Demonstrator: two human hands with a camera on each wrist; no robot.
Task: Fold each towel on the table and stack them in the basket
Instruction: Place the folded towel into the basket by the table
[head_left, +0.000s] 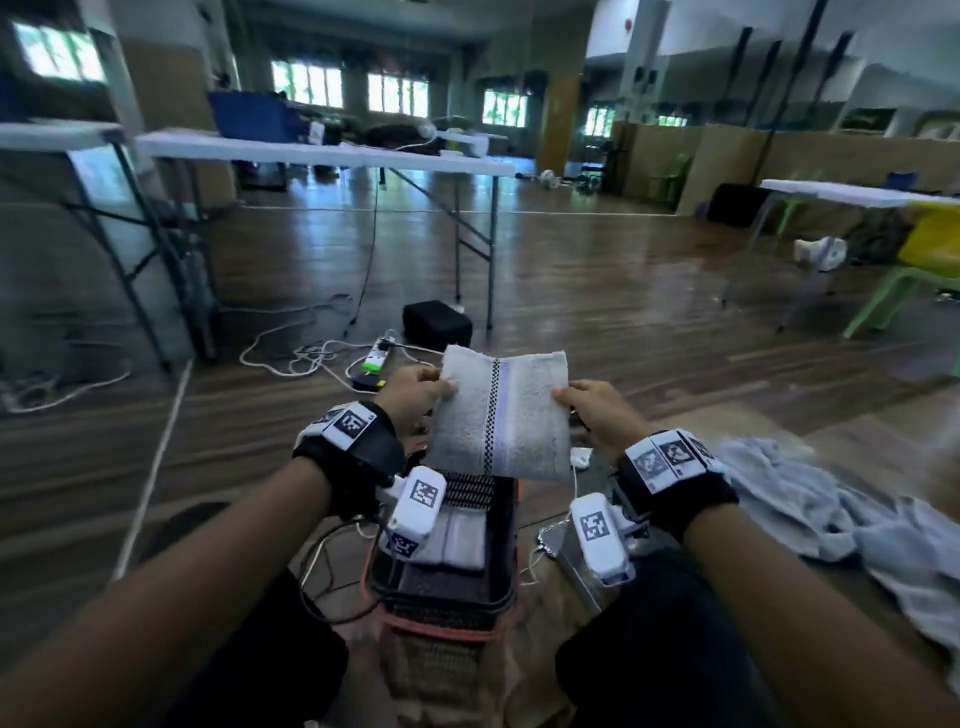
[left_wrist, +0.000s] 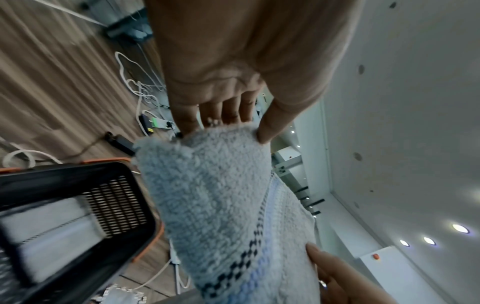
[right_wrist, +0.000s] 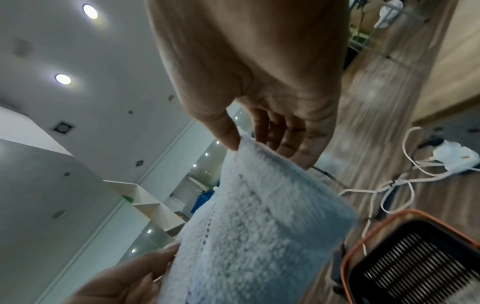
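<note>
A folded towel (head_left: 503, 413) of thick, looped white-grey terry is held up in the air between both hands, above the far end of the basket (head_left: 506, 525). It forms a thick rectangle, with a flat woven band and a line of small dark checks running down it from far edge to near edge. The left hand (head_left: 413, 395) holds the left edge in a closed grip, thumb on top and fingers underneath; the left wrist view shows the thumb tip pressed into the fluffy edge. The right hand (head_left: 597, 410) grips the right edge the same way, thumb pinching the pile against the fingers below.

The basket is dark plastic with slotted, grille-like walls and an orange rim, and it stands on the floor in front of the person. Inside it lie folded towels (head_left: 457, 540), pale and flat, side by side. To the right, on a brown surface (head_left: 831, 436), a loose towel (head_left: 810, 509) of pale blue-white cloth lies crumpled in soft ridges. The wooden floor (head_left: 597, 291) beyond is glossy, with white cables (head_left: 296, 358) coiled on it.
</note>
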